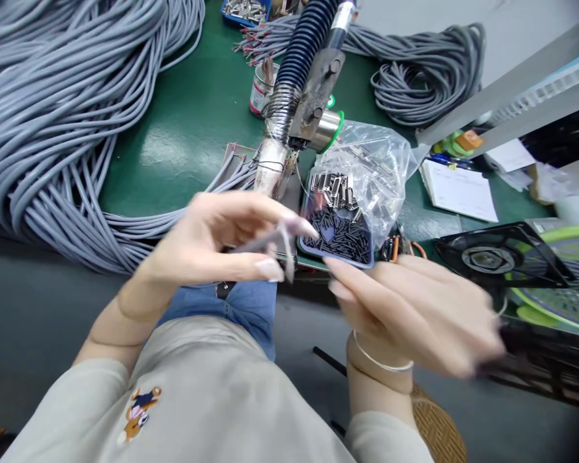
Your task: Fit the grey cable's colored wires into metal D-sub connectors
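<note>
Gripping a grey cable (pixel 255 245) in curled fingers, the left hand (pixel 195 238) nears the right hand (pixel 415 305), whose blurred hold I cannot tell.

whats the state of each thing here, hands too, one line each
left hand, curled loosely around a grey cable end
right hand, fingers curled in, blurred; grip unclear
grey cable end, tip blurred
tray, holding black pieces and metal connectors
plastic bag, crumpled
can, open-topped
wire spool, wound
large cable bundle, loosely heaped
far cable bundle, partly coiled
paper stack, lying flat
black fan, motion unclear
</note>
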Demonstrator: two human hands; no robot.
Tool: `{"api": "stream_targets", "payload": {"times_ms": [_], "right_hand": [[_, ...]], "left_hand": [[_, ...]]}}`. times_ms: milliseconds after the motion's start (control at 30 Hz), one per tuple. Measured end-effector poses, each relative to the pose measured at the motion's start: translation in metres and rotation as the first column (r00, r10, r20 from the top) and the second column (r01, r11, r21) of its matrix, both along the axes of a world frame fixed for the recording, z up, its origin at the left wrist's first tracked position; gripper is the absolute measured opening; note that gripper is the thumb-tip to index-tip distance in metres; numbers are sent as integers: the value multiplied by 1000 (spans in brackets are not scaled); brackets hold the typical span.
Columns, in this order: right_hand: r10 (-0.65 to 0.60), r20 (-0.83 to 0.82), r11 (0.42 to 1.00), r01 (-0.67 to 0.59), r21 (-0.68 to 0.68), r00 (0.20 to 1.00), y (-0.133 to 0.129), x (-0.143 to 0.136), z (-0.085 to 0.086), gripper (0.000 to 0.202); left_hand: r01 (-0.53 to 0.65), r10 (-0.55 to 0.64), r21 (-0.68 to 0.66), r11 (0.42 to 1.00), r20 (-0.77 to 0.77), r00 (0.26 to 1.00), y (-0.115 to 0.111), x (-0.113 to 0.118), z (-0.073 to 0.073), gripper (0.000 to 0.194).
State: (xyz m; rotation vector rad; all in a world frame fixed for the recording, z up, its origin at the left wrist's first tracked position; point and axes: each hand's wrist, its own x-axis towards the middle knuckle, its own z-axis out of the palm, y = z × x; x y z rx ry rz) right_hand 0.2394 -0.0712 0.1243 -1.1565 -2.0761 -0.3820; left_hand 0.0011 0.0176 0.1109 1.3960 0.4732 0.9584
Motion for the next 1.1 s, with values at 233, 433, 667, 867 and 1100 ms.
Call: {"api": "stream_targets", "payload": {"times_ms": [233,433,667,867,1100], "right_hand": [[-101,-274,975,41,-216,956,17,-25,-65,13],[-291,-571,837,-85,-541,767,16,-47,-93,24],[-361,-711,721,-302,-623,604,33,-60,-98,18],[-410,-757,641,-430,-636,510,36,-63,-102,16],[-407,-737,648,-398,-649,539,36,-62,-100,18]], "left_hand": [[-262,251,-343,902,-77,965,-19,32,-78,35],[-293,264,-413,863,-127,956,-29,10,-96,34],[-120,124,-483,867,-23,992,-25,8,-106,34],[-26,42,-520,854,19,999,-23,8,-110,36],[15,19,-513,858,61,998,-21,8,-112,31]]}}
